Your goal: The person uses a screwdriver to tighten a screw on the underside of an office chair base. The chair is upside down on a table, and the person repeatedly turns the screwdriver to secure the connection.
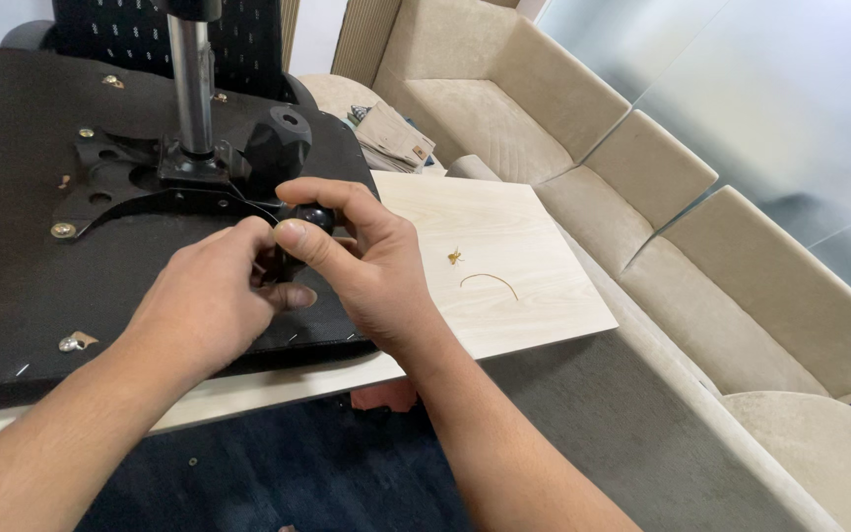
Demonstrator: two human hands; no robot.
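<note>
An upturned office chair seat [12, 266] lies on a pale wooden table [534, 286], its black underside up, with a black metal mechanism plate [120, 187] and a silver gas cylinder [192, 89] rising from it. My right hand [361, 266] pinches a small round black knob [315, 217] at the end of a lever by the plate. My left hand [214, 300] sits beside it, fingers curled against the same lever, just under the right thumb. What the left fingers hold is hidden.
Brass bolts [63, 230] and a loose silver screw [71, 343] dot the seat base. A small brass piece [455, 257] and a curved wire [490, 280] lie on the table. A beige sofa [642, 177] runs along the right, with folded paper bags [391, 138] on it.
</note>
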